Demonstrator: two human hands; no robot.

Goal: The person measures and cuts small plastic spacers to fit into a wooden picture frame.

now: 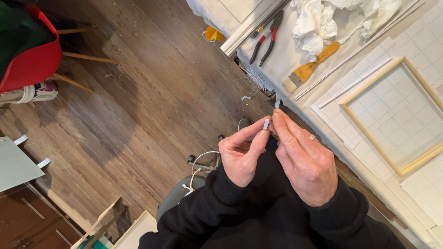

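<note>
A small white piece (pixel 266 123) sits between both hands, left of the table edge (pixel 323 138); the left hand (pixel 241 154) pinches it with thumb and forefinger; the right hand (pixel 304 159), fingers narrowed, touches its far end.

You're over a worn brown wood-plank floor (pixel 152 92), scattered with pale shavings and daylit from the upper right. A red shell chair with slim wooden legs (pixel 34 55) stands at upper left, and a grey metal plate (pixel 14 163) lies on dark brown cabinet (pixel 27 216) lower left. A white-covered worktable (pixel 286 55) runs along your right.
</note>
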